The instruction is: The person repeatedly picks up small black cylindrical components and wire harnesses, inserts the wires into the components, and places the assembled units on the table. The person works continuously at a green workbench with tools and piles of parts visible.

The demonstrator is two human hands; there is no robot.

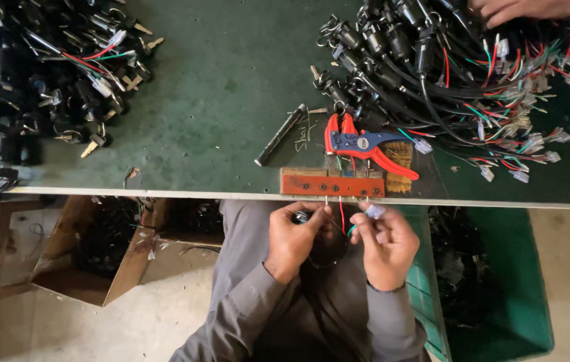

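Hands: both worked just below the near edge of the surface point(218, 121), over the person's lap. The left hand point(295, 238) was closed around a small black switch body point(303, 216); the right hand point(384, 243) pinched its coloured wire leads point(342, 218) and a pale connector point(373, 210) between fingertips.

Fixture: an orange-red wooden block point(332, 183) sat at the surface edge, directly above the hands, with thin wires running down from it.

Tools: red-and-blue wire strippers point(365, 149) lay just behind the block, unheld; a dark metal rod point(280, 135) lay to their left.

Stock: one heap of black keyed switches point(37, 74) at far left; a second, tangled heap with wired connectors point(446, 74) at far right, another person's hand point(519, 9) upon it.

Progress, as judged: one unit in hand, apparently mid-handling; both heaps large, so much seemingly remained. Which heap was finished could not be told.
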